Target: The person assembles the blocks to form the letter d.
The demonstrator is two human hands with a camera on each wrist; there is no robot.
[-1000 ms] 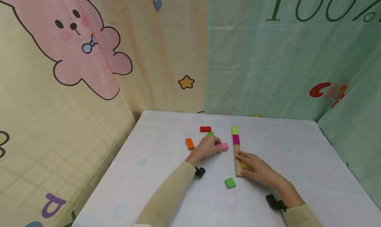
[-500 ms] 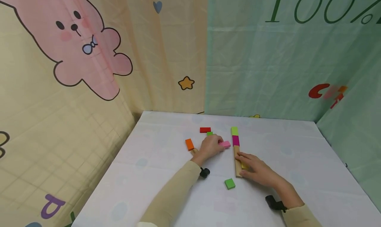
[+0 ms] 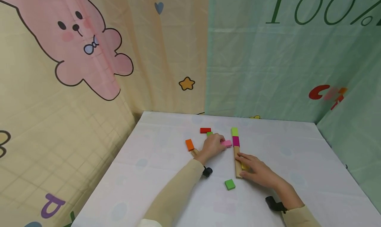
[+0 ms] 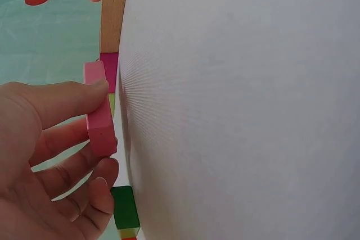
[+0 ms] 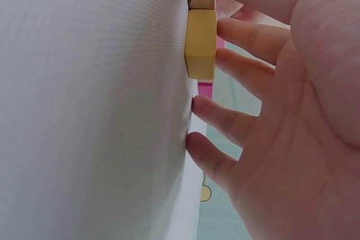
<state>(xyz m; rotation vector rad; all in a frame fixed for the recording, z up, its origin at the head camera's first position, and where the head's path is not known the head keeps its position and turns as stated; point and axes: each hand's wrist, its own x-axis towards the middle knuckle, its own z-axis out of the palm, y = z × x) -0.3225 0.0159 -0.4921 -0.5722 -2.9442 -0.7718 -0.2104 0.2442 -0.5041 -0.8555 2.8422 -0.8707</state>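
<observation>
A pink block [image 3: 227, 143] is pinched between thumb and fingers of my left hand [image 3: 213, 145], just left of a row of blocks. That row runs away from me: a long plain wooden block [image 3: 237, 166], then a magenta block [image 3: 236, 141] and a lime block [image 3: 234, 132] at the far end. Beside the wooden block's right side sits a yellow block [image 5: 201, 43], partly hidden in the head view by my right hand [image 3: 257, 167]. With fingers extended, that hand rests against the wooden and yellow blocks. In the left wrist view the pink block [image 4: 100, 116] looks tilted.
Loose on the white table [image 3: 148, 187] are a green block [image 3: 230, 184] in front, a red block [image 3: 205, 130] at the back, an orange block [image 3: 189, 145], and a plain wooden piece [image 3: 194, 152]. Another green block [image 3: 209, 133] shows behind my left hand.
My left hand has carried the pink block a short way right, closer to the row, uncovering the plain wooden piece beside the orange block. The right hand stays in place.
</observation>
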